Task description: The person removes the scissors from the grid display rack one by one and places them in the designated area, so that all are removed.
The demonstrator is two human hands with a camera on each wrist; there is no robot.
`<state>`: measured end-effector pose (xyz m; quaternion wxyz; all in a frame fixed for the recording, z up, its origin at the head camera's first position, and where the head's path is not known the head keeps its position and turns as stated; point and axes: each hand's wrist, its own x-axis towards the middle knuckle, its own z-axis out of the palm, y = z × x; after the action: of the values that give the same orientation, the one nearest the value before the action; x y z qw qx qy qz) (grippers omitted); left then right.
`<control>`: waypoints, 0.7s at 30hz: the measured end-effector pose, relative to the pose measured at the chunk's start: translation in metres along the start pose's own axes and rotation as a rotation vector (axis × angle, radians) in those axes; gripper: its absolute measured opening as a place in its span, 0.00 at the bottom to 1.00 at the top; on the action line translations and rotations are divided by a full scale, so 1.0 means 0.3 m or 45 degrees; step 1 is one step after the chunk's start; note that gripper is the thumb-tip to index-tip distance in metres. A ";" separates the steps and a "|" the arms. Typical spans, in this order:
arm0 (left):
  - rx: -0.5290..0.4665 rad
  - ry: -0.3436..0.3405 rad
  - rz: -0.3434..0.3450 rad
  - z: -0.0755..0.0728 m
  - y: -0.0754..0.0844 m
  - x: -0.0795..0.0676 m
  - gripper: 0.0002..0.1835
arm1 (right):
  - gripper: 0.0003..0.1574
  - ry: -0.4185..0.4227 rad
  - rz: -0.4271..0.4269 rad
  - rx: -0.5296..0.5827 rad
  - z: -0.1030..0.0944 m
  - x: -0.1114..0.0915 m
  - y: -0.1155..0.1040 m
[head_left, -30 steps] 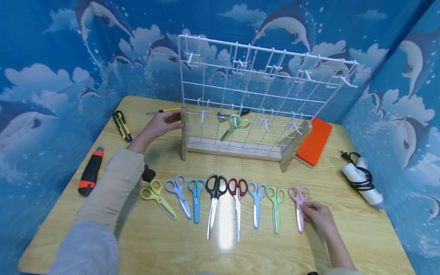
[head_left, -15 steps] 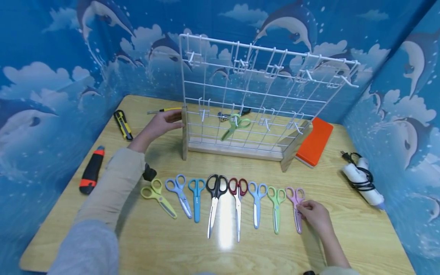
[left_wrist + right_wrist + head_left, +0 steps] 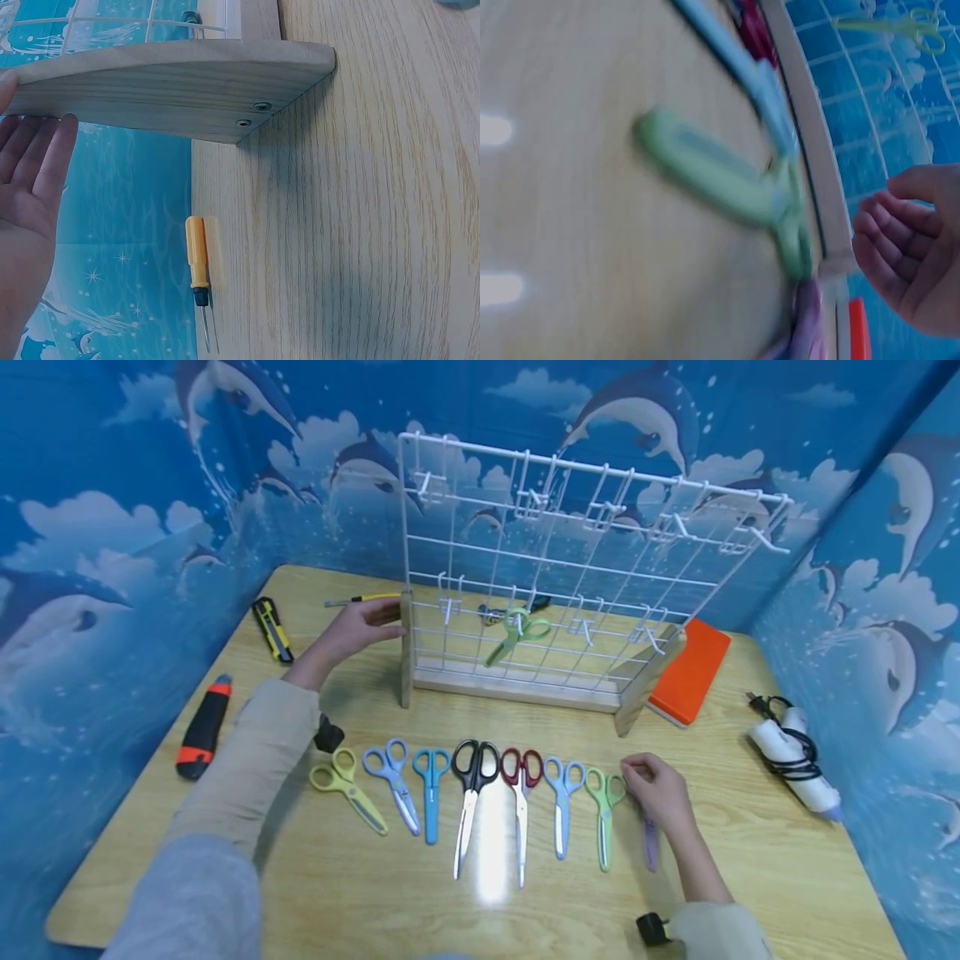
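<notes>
My left hand (image 3: 354, 631) grips the left wooden side panel (image 3: 187, 82) of a white wire rack (image 3: 408, 539), thumb and fingers on opposite sides. My right hand (image 3: 662, 789) hovers with loosely bent fingers beside the handles of the green scissors (image 3: 604, 827); the right wrist view shows nothing between thumb and fingers. Partly hidden beneath it lie the pink scissors (image 3: 651, 847). Leftward in the row are blue scissors (image 3: 562, 810), dark red scissors (image 3: 521, 793) and black-handled scissors (image 3: 470, 785). Another green pair of scissors (image 3: 513, 631) hangs on a lower rack hook.
Teal scissors (image 3: 431, 793), lavender-blue scissors (image 3: 397, 785) and yellow scissors (image 3: 351, 789) continue the row. Cutters, one yellow-black (image 3: 273, 631) and one red-black (image 3: 204, 727), lie left. A screwdriver (image 3: 196, 255) lies behind the rack; an orange box (image 3: 693, 672) and corded white tool (image 3: 795, 760) lie right.
My right hand has let go of the pink scissors and moved up and left towards the green scissors' handles. Before that, the pink scissors shifted slightly left. My left hand stays on the rack.
</notes>
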<state>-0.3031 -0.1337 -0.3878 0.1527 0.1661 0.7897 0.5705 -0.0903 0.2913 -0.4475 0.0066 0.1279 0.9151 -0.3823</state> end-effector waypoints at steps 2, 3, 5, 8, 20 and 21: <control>-0.008 -0.003 0.004 -0.002 -0.002 -0.001 0.37 | 0.20 -0.028 -0.119 0.124 0.031 0.037 -0.023; -0.010 -0.002 0.006 -0.002 -0.003 -0.001 0.37 | 0.19 -0.050 -0.165 0.197 0.046 0.055 -0.039; -0.008 -0.002 0.010 -0.002 -0.004 0.000 0.37 | 0.18 -0.106 -0.249 0.357 0.086 0.103 -0.051; -0.007 -0.004 0.014 -0.002 -0.004 0.001 0.37 | 0.18 -0.171 -0.326 0.565 0.152 0.185 -0.067; 0.017 0.017 0.032 0.001 0.000 0.002 0.35 | 0.24 -0.118 -0.331 0.895 0.365 0.424 -0.225; 0.013 0.016 0.028 0.002 -0.002 0.002 0.36 | 0.25 -0.116 -0.325 0.916 0.377 0.440 -0.240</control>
<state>-0.3034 -0.1331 -0.3885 0.1405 0.1720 0.7916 0.5693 -0.2448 0.1937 -0.4918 -0.0457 -0.0102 0.7297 -0.6822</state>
